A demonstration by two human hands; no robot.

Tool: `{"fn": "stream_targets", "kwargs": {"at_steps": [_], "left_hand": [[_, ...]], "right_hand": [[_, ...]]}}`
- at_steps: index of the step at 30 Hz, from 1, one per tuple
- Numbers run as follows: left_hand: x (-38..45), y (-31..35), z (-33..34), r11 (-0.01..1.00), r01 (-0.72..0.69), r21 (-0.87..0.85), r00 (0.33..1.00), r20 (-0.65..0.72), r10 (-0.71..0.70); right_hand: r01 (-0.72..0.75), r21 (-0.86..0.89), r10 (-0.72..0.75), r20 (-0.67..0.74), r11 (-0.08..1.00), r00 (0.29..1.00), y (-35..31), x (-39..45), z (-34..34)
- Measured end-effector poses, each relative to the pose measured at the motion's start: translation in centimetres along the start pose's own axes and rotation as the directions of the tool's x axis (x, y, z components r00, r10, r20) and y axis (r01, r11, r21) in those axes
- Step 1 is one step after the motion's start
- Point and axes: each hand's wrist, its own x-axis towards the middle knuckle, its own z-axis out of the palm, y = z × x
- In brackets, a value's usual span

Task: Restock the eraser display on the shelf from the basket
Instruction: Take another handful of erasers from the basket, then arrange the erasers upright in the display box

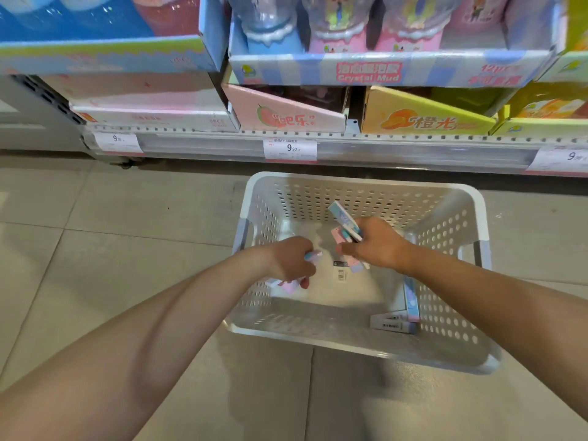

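A shelf of boxed toys and price tags is running along a tiled floor, with a white perforated basket sitting below it. Inside the basket, the right hand is gripping a fan of eraser packs sticking up past its fingers, while the left hand is curling around more packs. Loose erasers are lying in the near right corner.

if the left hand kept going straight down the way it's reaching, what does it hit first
Most likely the pink eraser packs lying under the left hand, then the basket floor. Depth is hard to judge; the hand already grips one pack.
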Motion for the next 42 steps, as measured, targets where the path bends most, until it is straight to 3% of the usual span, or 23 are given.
{"fn": "stream_targets", "kwargs": {"at_steps": [4,7,13,18,33,39,42], "left_hand": [[-4.7,2.9,-2.5,0.958,-0.114,-0.261,0.983,-0.167,0.071],[-9.7,5.7,-5.1,0.917,-0.200,-0.344,0.948,-0.305,0.092],[-21.9,11.9,-10.9,0.792,-0.327,-0.515,0.870,-0.492,0.040],[-33.3,17.8,-16.0,0.732,-0.367,-0.574,0.872,-0.486,0.057],[-67.2,36.3,-31.5,0.826,-0.502,-0.257,0.785,-0.536,0.310],[-77.7,42.2,-34.8,0.736,-0.621,-0.269,0.728,-0.547,0.414],[-81.4,44.5,-36.3,0.664,-0.692,-0.281,0.663,-0.612,0.432]], "right_hand": [[0.001,0.270,0.012,-0.048,0.963,0.999,-3.5,-3.7,-3.0],[0.025,0.413,0.006,-0.074,0.910,0.997,-7.3,-7.7,-6.0],[0.092,0.466,-0.049,-0.105,0.880,0.993,-17.2,-16.3,-13.2],[0.208,0.426,-0.156,-0.153,0.880,0.976,-26.4,-24.1,-19.8],[0.466,0.350,-0.416,-0.211,0.813,0.885,-53.5,-47.7,-40.3],[0.599,0.347,-0.541,-0.258,0.722,0.801,-61.3,-56.3,-45.9],[0.630,0.342,-0.528,-0.349,0.697,0.774,-63.5,-59.4,-47.8]]}}
